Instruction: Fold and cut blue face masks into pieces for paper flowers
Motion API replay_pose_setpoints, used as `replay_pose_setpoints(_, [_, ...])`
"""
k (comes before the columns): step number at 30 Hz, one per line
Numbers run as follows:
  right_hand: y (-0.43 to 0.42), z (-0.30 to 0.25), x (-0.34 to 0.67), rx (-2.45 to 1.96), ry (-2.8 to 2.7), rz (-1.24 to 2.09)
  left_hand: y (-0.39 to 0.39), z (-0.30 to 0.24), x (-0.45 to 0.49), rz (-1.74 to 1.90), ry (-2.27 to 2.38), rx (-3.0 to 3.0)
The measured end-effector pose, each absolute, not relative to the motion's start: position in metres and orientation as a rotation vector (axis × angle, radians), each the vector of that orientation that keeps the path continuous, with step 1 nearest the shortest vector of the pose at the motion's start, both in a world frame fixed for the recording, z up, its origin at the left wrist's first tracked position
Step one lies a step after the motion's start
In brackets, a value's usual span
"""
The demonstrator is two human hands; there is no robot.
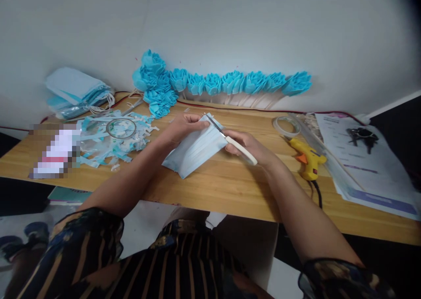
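A light blue pleated face mask [199, 147] is held slanted above the middle of the wooden table. My left hand [187, 128] pinches its upper left edge between thumb and fingers. With my right hand [243, 144] I grip a pair of scissors [241, 150] with a white handle. Their metal blades lie across the mask's upper right edge, close to my left fingertips. Whether the blades are cutting through the material is too small to tell. To the left of my left forearm lies a heap of blue and white mask scraps [123, 145].
Blue handmade flowers [233, 82] on sticks line the wall. Stacked masks [77, 90] sit back left. A wire ring [121, 128] lies on the scraps. To the right are a tape roll [287, 126], a yellow glue gun [307, 158], printed sheets [378, 176] and keys [363, 137].
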State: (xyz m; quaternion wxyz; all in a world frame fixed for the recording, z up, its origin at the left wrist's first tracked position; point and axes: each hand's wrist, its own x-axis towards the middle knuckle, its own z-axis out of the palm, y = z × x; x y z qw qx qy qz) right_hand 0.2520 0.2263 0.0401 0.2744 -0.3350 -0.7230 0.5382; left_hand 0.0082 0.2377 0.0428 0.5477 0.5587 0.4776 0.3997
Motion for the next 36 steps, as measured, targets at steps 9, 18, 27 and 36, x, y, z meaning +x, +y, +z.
replay_pose_setpoints(9, [0.225, 0.0423, 0.2553, -0.902, -1.907, 1.505, 0.2377, 0.0449, 0.0046, 0.92, 1.088, 1.354])
replay_pose_setpoints(18, [0.2275, 0.0374, 0.2549, -0.865, -1.901, 1.525, 0.2396, 0.0431, 0.0051, 0.88, 1.074, 1.342])
replay_pose_setpoints(27, [0.2286, 0.0346, 0.2552, -0.962, -1.864, 1.559, 0.2403, 0.0441, 0.0057, 0.904, 1.078, 1.296])
replay_pose_setpoints(36, [0.2271, 0.0335, 0.254, -1.053, -1.75, 1.614, 0.2391, 0.0454, 0.0052, 0.902, 1.067, 1.292])
